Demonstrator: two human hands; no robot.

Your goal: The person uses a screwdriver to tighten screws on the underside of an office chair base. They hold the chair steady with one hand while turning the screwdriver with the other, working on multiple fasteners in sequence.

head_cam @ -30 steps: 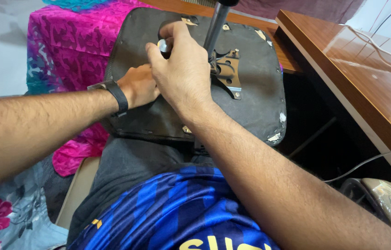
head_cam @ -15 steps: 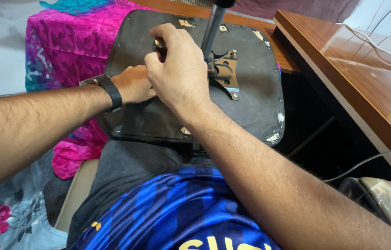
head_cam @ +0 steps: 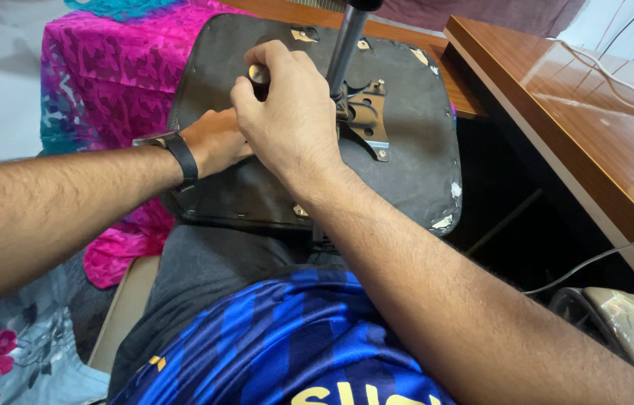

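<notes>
An upturned black chair seat [head_cam: 407, 150] rests on my lap, its underside facing up. A metal bracket plate [head_cam: 365, 112] is fixed near its middle, and a grey metal column [head_cam: 343, 45] rises from it. My right hand [head_cam: 294, 112] is closed on a small metal-tipped tool [head_cam: 259, 73] held against the seat, left of the column. My left hand [head_cam: 215, 139], with a black wristband, lies flat on the seat just under the right hand; its fingers are hidden.
A pink and purple patterned cloth [head_cam: 107, 75] covers the surface under the seat at the left. A glossy wooden desk [head_cam: 579, 120] with white cables runs along the right. A plastic-wrapped object [head_cam: 624, 322] and a cable lie at the lower right.
My right hand has shifted slightly up and to the left on the seat while gripping the tool. The left hand has stayed pressed on the seat.
</notes>
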